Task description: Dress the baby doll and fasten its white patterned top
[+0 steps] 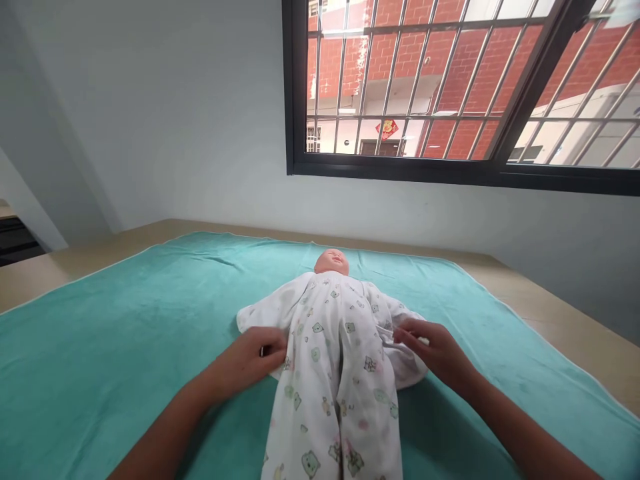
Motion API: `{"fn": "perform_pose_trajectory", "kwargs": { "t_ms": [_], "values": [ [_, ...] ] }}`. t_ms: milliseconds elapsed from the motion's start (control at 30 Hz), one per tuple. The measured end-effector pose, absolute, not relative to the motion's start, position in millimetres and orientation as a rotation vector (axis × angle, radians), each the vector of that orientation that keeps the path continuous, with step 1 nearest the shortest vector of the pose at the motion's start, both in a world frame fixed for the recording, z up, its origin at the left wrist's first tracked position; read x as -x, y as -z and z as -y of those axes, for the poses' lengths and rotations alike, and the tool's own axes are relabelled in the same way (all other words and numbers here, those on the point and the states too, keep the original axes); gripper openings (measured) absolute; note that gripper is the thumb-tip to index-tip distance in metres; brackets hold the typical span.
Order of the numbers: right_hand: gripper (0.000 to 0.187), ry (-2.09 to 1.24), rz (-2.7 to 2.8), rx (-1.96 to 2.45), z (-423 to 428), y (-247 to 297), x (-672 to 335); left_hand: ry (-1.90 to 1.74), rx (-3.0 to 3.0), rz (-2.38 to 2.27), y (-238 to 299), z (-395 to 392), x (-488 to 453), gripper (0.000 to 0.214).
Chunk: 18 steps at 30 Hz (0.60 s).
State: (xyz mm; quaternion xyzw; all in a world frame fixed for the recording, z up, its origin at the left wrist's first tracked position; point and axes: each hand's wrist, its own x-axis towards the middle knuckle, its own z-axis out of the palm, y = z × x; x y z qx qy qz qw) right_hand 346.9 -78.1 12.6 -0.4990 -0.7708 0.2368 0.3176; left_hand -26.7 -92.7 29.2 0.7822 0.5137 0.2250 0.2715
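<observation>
A baby doll (332, 261) lies on its back with its head at the far end. A white baby gown (330, 333) printed with small green bears covers its body. At the gown's left edge, my left hand (255, 357) is closed in a pinch, its fingertips partly hidden against the fabric. My right hand (437, 350) has its fingers curled at the sleeve on the right, pinching the creased cloth there. The left sleeve (265, 310) is spread flat out to the side. The doll's arms and legs are hidden under the cloth.
A teal blanket (125, 333) lies under the doll, over a pale wooden table (525, 293). Behind the table is a white wall (200, 133) with a dark-framed, barred window (390, 167). A dark object (17, 240) shows at the far left.
</observation>
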Motion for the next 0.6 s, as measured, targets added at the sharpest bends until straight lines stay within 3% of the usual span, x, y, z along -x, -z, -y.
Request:
{"fn": "perform_pose_trajectory", "kwargs": {
  "t_ms": [100,233,433,600],
  "values": [
    [0.036,-0.295,2.034,1.601,67,1,-358,-0.747,-2.029,-1.859,-19,79,36,0.026],
    [0.040,-0.206,2.215,1.670,61,16,-358,-0.725,-1.930,-2.284,2,62,52,0.035],
    [0.044,-0.803,1.929,1.507,62,18,-346,-0.687,-2.012,-2.208,10,60,51,0.027],
    [0.039,-1.225,1.654,1.376,66,9,-343,-1.135,-1.755,-1.834,-8,69,39,0.033]
  ]
}}
